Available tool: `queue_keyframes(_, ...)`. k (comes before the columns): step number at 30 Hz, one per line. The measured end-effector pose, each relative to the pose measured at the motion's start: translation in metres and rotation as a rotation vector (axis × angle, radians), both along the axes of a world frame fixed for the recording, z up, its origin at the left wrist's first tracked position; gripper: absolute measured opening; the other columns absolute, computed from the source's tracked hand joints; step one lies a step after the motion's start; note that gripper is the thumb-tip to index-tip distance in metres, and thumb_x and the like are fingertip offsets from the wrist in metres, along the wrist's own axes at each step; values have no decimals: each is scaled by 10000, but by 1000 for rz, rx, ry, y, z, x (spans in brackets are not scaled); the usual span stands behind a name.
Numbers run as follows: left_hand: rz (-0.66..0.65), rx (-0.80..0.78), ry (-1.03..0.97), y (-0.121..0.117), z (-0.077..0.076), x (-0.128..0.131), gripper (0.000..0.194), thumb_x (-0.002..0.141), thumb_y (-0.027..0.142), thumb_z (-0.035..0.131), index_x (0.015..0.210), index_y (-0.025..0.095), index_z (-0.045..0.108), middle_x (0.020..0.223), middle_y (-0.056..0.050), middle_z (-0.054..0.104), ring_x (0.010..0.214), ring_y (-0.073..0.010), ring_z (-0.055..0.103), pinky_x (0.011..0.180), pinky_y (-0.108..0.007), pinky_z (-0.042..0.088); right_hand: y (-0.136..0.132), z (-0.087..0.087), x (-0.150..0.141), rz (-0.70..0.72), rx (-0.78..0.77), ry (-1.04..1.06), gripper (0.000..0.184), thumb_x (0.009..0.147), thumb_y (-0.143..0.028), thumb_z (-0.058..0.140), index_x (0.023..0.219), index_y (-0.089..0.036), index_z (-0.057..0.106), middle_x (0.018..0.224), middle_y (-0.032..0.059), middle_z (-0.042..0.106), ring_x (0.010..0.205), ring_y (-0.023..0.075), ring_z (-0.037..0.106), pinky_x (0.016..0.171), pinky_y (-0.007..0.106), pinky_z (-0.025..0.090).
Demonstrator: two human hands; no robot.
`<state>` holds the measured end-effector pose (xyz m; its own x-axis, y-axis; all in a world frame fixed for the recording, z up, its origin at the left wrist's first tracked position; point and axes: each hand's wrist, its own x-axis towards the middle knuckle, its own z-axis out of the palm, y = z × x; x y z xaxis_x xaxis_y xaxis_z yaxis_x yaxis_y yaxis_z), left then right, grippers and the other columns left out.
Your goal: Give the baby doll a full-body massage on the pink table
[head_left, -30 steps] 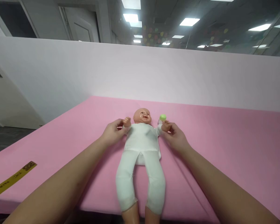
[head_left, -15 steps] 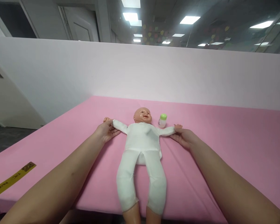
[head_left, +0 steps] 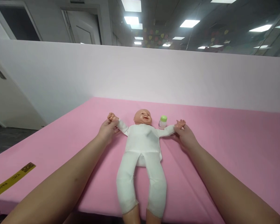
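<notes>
A baby doll [head_left: 143,138] in a white top and white leggings lies on its back on the pink padded table [head_left: 191,174], its head away from me and its lower legs at the near edge. My left hand [head_left: 107,130] grips the doll's arm on the left at the wrist, thumb on top. On the other side, my right hand [head_left: 184,135] holds the doll's other arm near the wrist. Both small doll hands stick up past my fingers. Beside the doll's head stands a small bottle [head_left: 162,122] with a green cap, touched by neither hand.
A yellow printed strip [head_left: 12,180] is stuck to the table at the left front. Behind the table runs a white wall [head_left: 158,76] with glass above it. A door [head_left: 7,99] is off to the left.
Both doll hands have been raised a little off the table. My left hand has shifted slightly inward and up, and my fingers have curled further round the doll's wrists.
</notes>
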<state>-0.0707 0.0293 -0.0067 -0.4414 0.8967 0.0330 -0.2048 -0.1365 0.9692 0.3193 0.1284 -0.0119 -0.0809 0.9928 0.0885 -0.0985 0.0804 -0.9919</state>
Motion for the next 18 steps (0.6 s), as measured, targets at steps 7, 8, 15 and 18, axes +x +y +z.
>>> queue_keyframes(7,-196,130,925,-30,25,40,338,873,460,722,1142,256,743,1190,-60,725,1078,-242,675,935,-338,547,-54,24,-29,91,564,-573,462,941,-288,662,1395,-286,570,1345,65,678,1157,265,691,994,443,599)
queue_keyframes(8,-242,138,1039,-31,27,42,358,874,453,712,1180,270,747,1226,-58,719,1092,-247,674,943,-344,547,-60,26,-34,155,644,-654,398,947,-253,632,1342,-296,614,1292,46,704,1130,257,698,992,437,597)
queue_keyframes(15,-415,192,1431,-36,36,41,391,918,335,615,1286,296,741,1345,-46,683,1271,-262,622,1023,-345,524,-73,23,-46,400,1069,-987,469,915,-124,578,1334,-292,704,1432,69,637,1372,304,556,1158,519,486)
queue_keyframes(18,-434,206,1532,-39,41,46,360,941,284,570,1250,302,753,1347,-53,678,1215,-248,652,964,-327,532,-72,19,-46,431,1069,-1026,476,925,-127,576,1352,-295,703,1448,57,633,1394,303,544,1179,528,471)
